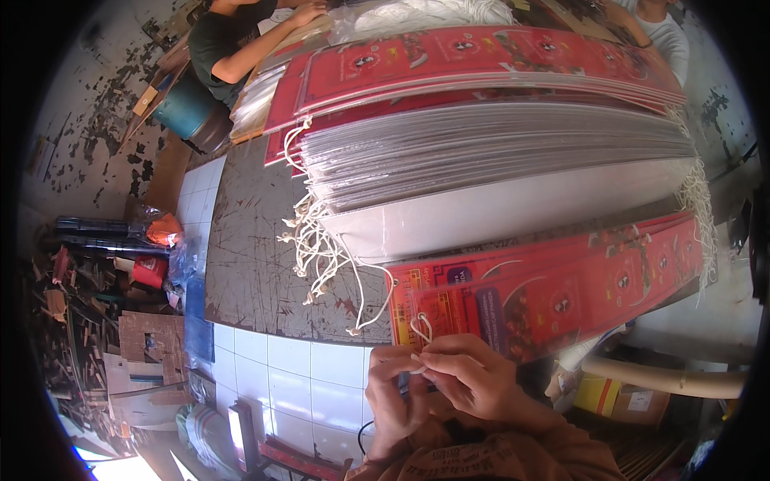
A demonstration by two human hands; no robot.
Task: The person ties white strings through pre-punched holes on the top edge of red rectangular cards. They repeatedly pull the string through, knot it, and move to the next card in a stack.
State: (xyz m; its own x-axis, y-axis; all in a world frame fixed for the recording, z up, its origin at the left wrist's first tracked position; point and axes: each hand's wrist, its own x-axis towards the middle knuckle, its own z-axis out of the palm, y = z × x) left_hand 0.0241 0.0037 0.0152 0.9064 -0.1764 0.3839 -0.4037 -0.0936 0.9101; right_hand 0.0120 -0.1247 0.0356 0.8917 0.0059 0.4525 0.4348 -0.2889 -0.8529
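Left hand (393, 394) and right hand (480, 372), at six o'clock, pinch white cord (428, 324), probably light and limp, best gripped near its ends.

Two hands, one left hand (391, 393) and one right hand (475, 375); one white cord (426, 327) at their fingertips. Beyond them: one table (257, 248), one pale stack (481, 210) of uncountable boards, at least two red piles (553, 303), two people (218, 50).

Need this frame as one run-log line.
left hand: pinching white cord | right hand: pinching same cord | cord: at left end of red panel | nearby: panel stack, scratched table
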